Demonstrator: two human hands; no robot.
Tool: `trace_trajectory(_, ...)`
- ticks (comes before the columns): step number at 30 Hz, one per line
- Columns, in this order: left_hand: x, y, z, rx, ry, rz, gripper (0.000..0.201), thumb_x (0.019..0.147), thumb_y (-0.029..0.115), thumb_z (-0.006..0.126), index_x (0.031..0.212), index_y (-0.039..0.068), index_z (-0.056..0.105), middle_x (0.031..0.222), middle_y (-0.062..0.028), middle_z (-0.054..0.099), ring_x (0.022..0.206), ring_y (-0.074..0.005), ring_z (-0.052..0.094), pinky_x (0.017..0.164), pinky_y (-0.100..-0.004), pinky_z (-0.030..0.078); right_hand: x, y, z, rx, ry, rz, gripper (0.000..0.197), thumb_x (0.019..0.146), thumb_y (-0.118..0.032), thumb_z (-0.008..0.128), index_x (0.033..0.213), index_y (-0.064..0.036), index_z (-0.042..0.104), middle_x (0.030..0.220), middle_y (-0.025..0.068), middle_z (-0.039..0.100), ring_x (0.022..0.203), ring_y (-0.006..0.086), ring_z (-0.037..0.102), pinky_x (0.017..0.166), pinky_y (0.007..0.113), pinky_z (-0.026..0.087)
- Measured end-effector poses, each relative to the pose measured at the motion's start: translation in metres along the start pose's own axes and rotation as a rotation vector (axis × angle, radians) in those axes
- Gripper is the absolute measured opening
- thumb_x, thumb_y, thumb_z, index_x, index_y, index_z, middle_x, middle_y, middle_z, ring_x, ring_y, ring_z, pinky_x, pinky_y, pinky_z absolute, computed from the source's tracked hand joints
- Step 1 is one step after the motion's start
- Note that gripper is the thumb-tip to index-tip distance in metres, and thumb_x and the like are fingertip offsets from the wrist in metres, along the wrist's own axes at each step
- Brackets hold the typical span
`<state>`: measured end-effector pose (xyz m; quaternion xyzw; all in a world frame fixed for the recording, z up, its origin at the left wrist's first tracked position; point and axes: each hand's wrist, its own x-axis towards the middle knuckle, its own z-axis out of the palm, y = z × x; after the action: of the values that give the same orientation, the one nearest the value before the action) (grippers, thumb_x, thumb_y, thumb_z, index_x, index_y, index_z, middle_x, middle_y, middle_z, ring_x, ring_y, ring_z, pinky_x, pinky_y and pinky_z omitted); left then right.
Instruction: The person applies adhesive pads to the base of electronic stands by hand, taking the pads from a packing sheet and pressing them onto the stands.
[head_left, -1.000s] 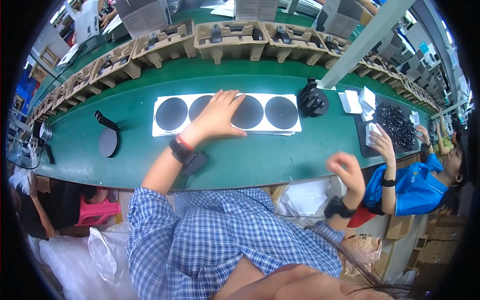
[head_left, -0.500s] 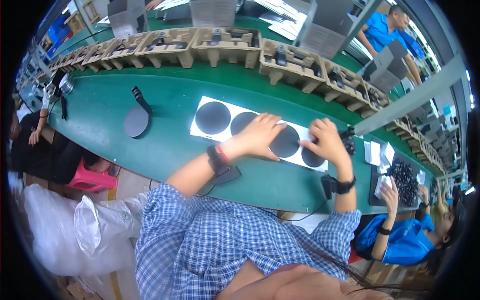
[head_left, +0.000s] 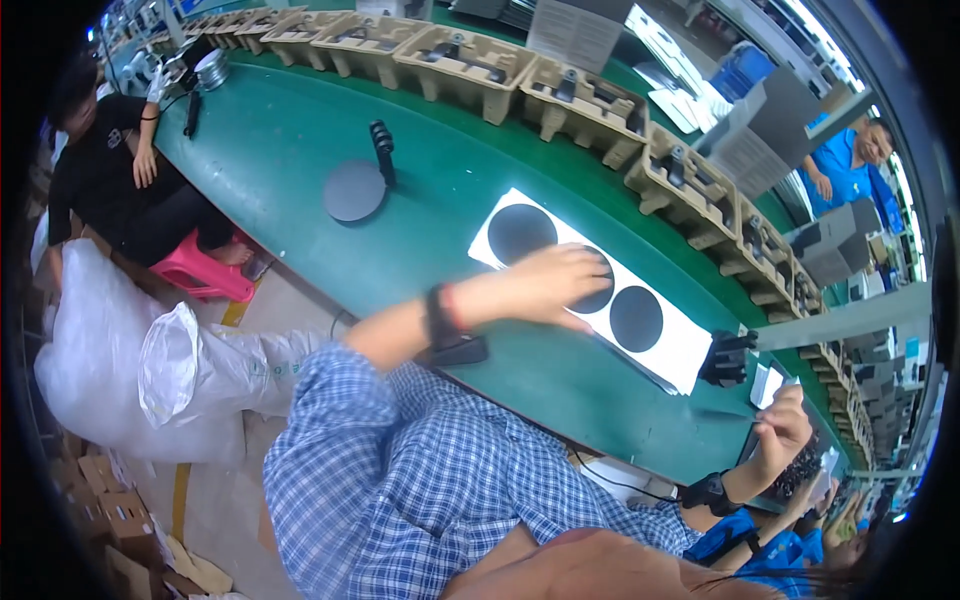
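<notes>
My left hand (head_left: 560, 285) lies over a white sheet (head_left: 672, 368) with its fingers outstretched, partly covering one of the black round stickers (head_left: 637, 319) on it. At its right end the sheet shows bare white. Off to the right, my right hand (head_left: 782, 438) has its fingers pinched on a thin dark piece (head_left: 728, 415), blurred and nearly edge-on, which looks like a black round sticker. Left of the sheet stands a grey round base (head_left: 354, 191) with a black upright arm (head_left: 382, 152).
Cardboard pulp trays (head_left: 465, 65) with black parts line the table's far side. A cluster of black parts (head_left: 728, 358) stands by the sheet's right end. One person sits at the left by a pink stool (head_left: 205, 268); a co-worker in blue (head_left: 840, 165) is across the table.
My right hand has left the sheet and moved right and nearer; the rightmost black circle is gone from the sheet. My left hand stays on the sheet. The view has turned.
</notes>
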<state>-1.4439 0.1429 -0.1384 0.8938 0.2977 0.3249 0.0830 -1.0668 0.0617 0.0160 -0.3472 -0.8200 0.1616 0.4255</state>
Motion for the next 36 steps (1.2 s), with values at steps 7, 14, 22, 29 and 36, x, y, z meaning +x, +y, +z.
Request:
trace_trajectory(7,-0.145,-0.065,-0.115,0.431,0.341,-0.641,0.024,0.072,0.022,0.073,0.080,0.002,0.063,0.094,-0.0160,0.063,0.093,-0.0330,0.059,0.081,-0.0416,0.048,0.071,0.005,0.074,-0.023,0.169,0.073,0.013,0.069,0.003,0.073,0.079,0.0034,0.064,0.072,0.0080,0.061,0.073,0.0193,0.049,0.067,0.029,0.038)
trace_trajectory(14,-0.203,-0.100,-0.121,0.695,0.148,-0.921,0.076,0.072,0.045,0.072,0.131,0.006,0.045,0.132,-0.0206,0.045,0.125,-0.0369,0.039,0.104,-0.0492,0.030,0.138,-0.006,0.181,0.302,0.024,-0.024,0.015,0.066,0.002,0.076,0.079,0.0004,0.069,0.074,0.0070,0.066,0.073,0.0166,0.052,0.068,0.028,0.038)
trace_trajectory(22,-0.144,-0.045,-0.135,-0.372,0.690,-0.702,0.067,0.080,0.032,0.061,0.138,0.005,0.041,0.134,-0.0172,0.047,0.122,-0.0281,0.047,0.102,-0.0376,0.037,0.133,0.004,0.205,0.580,0.090,0.147,0.014,0.069,0.005,0.075,0.081,0.0023,0.069,0.071,0.0047,0.060,0.069,0.0122,0.051,0.060,0.023,0.037)
trace_trajectory(29,0.002,-0.015,-0.110,-1.972,0.537,-0.327,0.074,0.088,0.056,0.038,0.150,0.021,0.017,0.145,-0.0246,0.033,0.128,-0.0384,0.042,0.104,-0.0506,0.038,0.126,0.023,0.230,1.052,0.192,0.482,0.013,0.083,-0.007,0.070,0.093,0.0007,0.065,0.083,0.0037,0.065,0.074,0.0091,0.057,0.071,0.022,0.045)
trace_trajectory(36,0.032,-0.006,-0.084,-2.111,0.381,-0.370,0.070,0.090,0.054,0.032,0.149,0.019,0.019,0.143,-0.0220,0.036,0.124,-0.0328,0.048,0.102,-0.0444,0.042,0.128,0.017,0.236,0.994,0.231,0.526,0.015,0.085,-0.010,0.069,0.094,0.0012,0.065,0.087,0.0049,0.066,0.076,0.0096,0.058,0.073,0.022,0.044)
